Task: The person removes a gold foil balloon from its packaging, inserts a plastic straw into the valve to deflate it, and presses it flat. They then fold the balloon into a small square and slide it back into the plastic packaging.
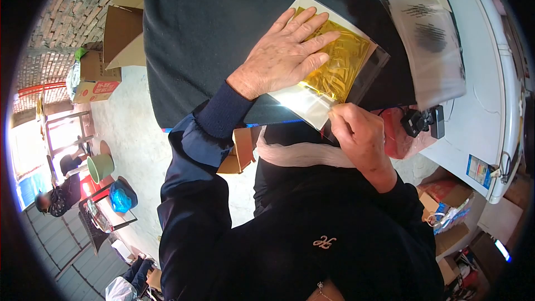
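Note:
A clear plastic bag (374,66) holding a white sheet (304,109) and crinkled gold foil (348,59) lies tilted on the black cloth. My left hand (287,50) rests flat on the foil, fingers spread. At the near corner of the bag, my right hand (359,136) is closed, with thumb and forefinger pinched at its edge. Exactly which layer those fingertips grip is hard to see. Bright light glares off the white sheet beside my left wrist.
A black cloth (223,22) covers the table. Clear printed bags (432,45) are stacked at the right, near a small black device (415,123) on a white surface (485,67). Cardboard boxes (97,72) stand at the left. Two other people (67,192) are at the far left.

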Available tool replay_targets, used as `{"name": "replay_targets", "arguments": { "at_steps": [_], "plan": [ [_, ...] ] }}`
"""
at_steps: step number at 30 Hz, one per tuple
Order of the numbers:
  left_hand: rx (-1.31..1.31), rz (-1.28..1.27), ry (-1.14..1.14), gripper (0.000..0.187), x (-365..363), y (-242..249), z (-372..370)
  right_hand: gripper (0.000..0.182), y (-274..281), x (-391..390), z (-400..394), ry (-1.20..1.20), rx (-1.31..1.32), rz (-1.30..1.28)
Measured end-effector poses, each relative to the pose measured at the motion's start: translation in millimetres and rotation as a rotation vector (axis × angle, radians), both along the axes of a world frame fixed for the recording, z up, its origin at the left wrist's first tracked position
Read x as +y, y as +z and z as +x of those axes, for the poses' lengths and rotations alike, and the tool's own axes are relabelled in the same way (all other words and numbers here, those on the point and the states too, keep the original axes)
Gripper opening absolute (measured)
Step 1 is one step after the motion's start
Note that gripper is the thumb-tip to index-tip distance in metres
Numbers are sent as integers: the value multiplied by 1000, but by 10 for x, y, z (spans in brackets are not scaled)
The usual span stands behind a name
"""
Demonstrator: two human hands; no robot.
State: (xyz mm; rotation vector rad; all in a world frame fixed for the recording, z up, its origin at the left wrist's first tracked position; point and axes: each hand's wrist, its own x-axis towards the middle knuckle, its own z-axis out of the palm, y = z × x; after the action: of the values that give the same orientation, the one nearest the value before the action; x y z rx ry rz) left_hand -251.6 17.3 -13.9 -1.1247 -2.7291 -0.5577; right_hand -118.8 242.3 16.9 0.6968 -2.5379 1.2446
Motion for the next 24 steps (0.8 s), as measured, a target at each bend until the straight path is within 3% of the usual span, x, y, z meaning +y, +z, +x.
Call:
{"name": "replay_targets", "arguments": {
  "at_steps": [24],
  "plan": [
    [-174,179,-61,71,-64,51,-43,21,-25,-79,-24,-62,-65,17]
  ]
}}
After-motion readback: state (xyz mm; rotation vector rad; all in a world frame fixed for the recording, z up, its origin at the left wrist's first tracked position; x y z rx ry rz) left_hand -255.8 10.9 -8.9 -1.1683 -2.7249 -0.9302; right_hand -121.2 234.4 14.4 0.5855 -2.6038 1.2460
